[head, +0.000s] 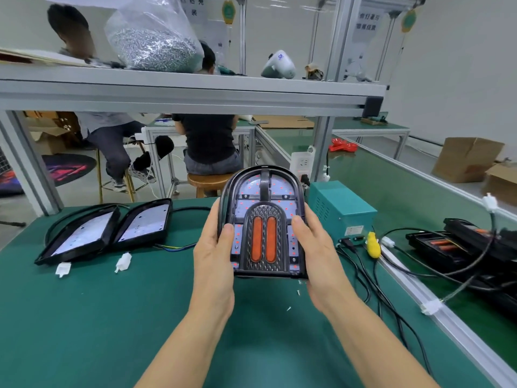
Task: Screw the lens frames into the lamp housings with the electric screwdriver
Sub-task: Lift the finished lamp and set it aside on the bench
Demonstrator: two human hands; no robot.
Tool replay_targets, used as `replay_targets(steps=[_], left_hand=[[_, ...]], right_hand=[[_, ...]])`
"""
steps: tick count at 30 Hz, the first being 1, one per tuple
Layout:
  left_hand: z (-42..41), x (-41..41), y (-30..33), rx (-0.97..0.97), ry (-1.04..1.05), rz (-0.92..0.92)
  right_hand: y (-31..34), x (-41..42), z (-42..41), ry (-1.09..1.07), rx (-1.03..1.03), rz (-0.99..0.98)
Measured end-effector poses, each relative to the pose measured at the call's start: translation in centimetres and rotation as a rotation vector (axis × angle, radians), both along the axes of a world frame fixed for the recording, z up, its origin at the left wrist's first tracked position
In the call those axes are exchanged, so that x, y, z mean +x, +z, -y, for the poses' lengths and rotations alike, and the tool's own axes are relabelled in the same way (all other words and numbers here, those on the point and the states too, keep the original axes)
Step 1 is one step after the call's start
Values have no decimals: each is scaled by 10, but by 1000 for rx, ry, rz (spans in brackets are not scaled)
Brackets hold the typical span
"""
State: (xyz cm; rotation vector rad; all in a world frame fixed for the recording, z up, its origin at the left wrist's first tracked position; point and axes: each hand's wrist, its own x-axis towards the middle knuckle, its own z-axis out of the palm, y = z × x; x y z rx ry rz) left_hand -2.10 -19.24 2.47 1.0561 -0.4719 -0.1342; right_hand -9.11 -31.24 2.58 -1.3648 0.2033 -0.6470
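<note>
I hold a black arched lamp housing point(263, 219) tilted up in front of me, above the green table point(98, 317). A dark lens frame point(264, 211) with two orange strips sits in it over a board of small red lights. My left hand point(215, 259) grips the housing's left edge, thumb on the front. My right hand point(316, 256) grips its right edge, thumb on the front too. Two more housings point(109, 231) without frames lie on the table to the left. Loose screws point(298, 292) lie under the held lamp. No electric screwdriver is in view.
A teal power box point(341, 208) stands right of the lamp, with black cables point(372, 278) and a yellow plug point(373, 245) trailing from it. Finished lamps point(458, 247) lie at the far right. A bag of screws point(154, 43) sits on the upper shelf. Two people sit at the bench behind.
</note>
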Motion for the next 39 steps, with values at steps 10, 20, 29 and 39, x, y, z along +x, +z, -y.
replay_targets(steps=[10,20,29,39], left_hand=[[52,-25,10,1,-127,81],[135,-66,23,49,-314,125],[207,-117,42,127,-527,226],[279,-180,61,240,-723,328]], right_hand=[[11,-47,36,-99,-19,98],[15,-108,94,-326,55,132],[18,-170,146,-642,66,98],[29,-241,194,-950,140,58]])
